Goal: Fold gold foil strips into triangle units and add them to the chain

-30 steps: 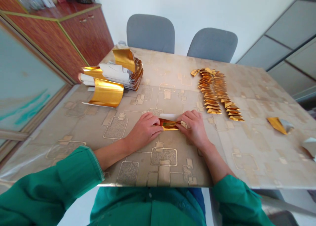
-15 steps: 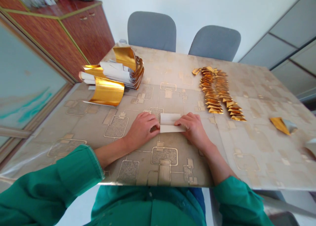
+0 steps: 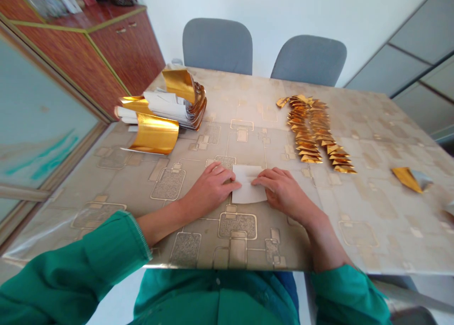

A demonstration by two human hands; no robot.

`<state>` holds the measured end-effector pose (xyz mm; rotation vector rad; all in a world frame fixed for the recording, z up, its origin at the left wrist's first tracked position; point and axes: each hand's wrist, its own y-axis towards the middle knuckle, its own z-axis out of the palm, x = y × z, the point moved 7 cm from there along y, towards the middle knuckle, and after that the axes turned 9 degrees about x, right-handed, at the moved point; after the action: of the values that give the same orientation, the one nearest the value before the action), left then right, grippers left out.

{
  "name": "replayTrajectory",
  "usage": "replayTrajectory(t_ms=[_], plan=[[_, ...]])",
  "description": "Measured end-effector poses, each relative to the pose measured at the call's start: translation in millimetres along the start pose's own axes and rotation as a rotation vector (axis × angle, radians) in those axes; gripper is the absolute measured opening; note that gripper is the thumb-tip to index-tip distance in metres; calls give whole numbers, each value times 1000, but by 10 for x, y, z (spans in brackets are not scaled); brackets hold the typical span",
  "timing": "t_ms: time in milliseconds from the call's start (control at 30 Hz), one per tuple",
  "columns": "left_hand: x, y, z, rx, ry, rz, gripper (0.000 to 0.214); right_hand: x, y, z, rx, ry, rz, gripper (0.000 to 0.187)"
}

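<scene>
Change: my white paper sheet (image 3: 248,184) now reaches further toward me than it did half a second ago, and no gold shows on it, unlike a second ago.

Left hand: my left hand (image 3: 209,190) lies palm down on the patterned table cover (image 3: 358,237), its fingertips at the sheet's left edge.

Right hand: my right hand (image 3: 282,191) lies palm down too, its fingertips on the sheet's right part.

Fingers: the two hands are apart, the fingers of each hand lying together and nearly flat, with nothing pinched between them. I cannot tell how hard they press.

Sheet: it lies flat and matt between my fingers, a soft-cornered rectangle on the table cover.

Foil stack: beyond my left fingers, curled gold foil sheets (image 3: 154,133) with a glossy, mirror-like face lean on a stack of white-backed sheets (image 3: 173,109).

Folded pieces: beyond my right fingers, small pointed gold foil pieces (image 3: 308,131) overlap in two curving rows, like scales.

Loose piece: far past my right fingers lies a gold-and-silver folded foil piece (image 3: 407,179).
</scene>
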<state>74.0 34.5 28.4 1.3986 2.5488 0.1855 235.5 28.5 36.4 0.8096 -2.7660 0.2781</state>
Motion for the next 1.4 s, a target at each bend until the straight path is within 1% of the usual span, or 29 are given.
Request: replayTrajectory(t_ms=[100, 167, 367, 433, 500, 567, 633, 733, 833, 933, 1033, 1167, 1267, 1333, 1400], plan=[[9, 7, -24, 12, -12, -9, 21, -9, -34, 1, 17, 40, -34, 56], [21, 6, -41, 17, -1, -19, 21, -34, -46, -6, 21, 32, -26, 58], [42, -24, -59, 27, 80, -30, 18, -153, -93, -64, -10, 6, 35, 49], [15, -28, -57, 23, 111, -16, 18, -180, -102, -65, -27, 22, 35, 46], [-33, -24, -59, 11, 129, 2, 16, -196, -90, -49, -53, 62, 48, 39], [-87, -13, -59, 6, 133, 10, 14, -207, -55, -33, -107, 105, 106, 30], [-132, -1, -51, 12, 128, 10, 14, -209, -17, -27, -193, 134, 206, 24], [-171, 2, -31, 20, 109, 17, 18, -168, 57, 38, -221, 144, 314, 14], [-171, -17, -9, 3, 73, 52, 22, -182, 89, 94, -204, 142, 384, 16], [-136, -42, 12, -10, 34, 79, 23, -266, 66, 107, -198, 176, 408, 21], [-105, -55, 24, 10, 4, 79, 23, -359, 29, 85, -219, 207, 430, 20], [-137, -47, 10, 70, -1, 58, 27, -357, 40, 38, -258, 228, 387, 16], [-180, -30, 9, 128, 28, 24, 29, -261, 77, 11, -274, 212, 284, 12], [-201, -23, 9, 139, 41, 15, 32, -178, 104, 24, -242, 201, 193, 8], [-209, -21, 8, 126, 21, 15, 36, -122, 117, 44, -196, 169, 146, 9]])
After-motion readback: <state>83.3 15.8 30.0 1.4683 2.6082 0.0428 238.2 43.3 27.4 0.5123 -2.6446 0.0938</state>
